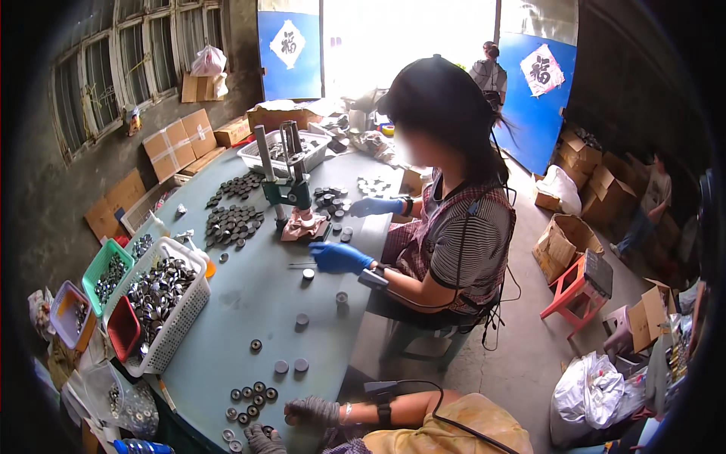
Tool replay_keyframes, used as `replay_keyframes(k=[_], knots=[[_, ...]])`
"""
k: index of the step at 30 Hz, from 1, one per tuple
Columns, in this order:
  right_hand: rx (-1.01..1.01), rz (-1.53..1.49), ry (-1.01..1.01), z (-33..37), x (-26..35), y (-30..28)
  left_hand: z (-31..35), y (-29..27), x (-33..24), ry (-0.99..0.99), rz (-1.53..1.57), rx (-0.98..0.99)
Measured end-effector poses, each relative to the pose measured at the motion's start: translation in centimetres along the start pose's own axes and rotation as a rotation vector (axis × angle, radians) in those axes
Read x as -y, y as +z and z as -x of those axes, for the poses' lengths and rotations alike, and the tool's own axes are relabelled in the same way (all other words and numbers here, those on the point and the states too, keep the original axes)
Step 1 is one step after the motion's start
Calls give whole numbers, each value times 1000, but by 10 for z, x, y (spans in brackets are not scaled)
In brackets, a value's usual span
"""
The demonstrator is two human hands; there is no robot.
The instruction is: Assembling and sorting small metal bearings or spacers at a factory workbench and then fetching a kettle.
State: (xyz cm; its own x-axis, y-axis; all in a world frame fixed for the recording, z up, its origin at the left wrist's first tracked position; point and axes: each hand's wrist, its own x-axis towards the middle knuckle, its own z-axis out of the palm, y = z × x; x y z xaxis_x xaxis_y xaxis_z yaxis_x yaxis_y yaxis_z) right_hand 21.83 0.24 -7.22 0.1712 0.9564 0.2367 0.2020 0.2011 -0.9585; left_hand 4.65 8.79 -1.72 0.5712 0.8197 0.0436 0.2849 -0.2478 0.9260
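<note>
At the bottom edge, my right hand (314,410), in a grey knit glove, rests on the blue-grey table with its fingers curled; what they hold, if anything, is hidden. My left hand (263,440), also gloved in grey, is partly cut off by the frame. Its fingers are bent beside several small round dark parts (246,401) with ringed centres, and I cannot make out what is in them. Just beyond lie two grey discs (281,367). A single dark round part (255,346) sits farther up the table.
Beside me a co-worker in blue gloves (340,258) works near a green hand press (291,189). Dark disc piles (233,221) lie behind it. On the left stand a white basket of shiny metal parts (189,303), a red tray (123,327) and a green basket (94,274).
</note>
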Motion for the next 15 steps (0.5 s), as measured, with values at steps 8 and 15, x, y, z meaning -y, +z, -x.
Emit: replay_keyframes(k=[8,15], knots=[[199,-458,243,9,-2,21,27,9,-20,-492,339,-123],[120,109,-183,15,-25,35,44,15,-21,-439,385,-113]])
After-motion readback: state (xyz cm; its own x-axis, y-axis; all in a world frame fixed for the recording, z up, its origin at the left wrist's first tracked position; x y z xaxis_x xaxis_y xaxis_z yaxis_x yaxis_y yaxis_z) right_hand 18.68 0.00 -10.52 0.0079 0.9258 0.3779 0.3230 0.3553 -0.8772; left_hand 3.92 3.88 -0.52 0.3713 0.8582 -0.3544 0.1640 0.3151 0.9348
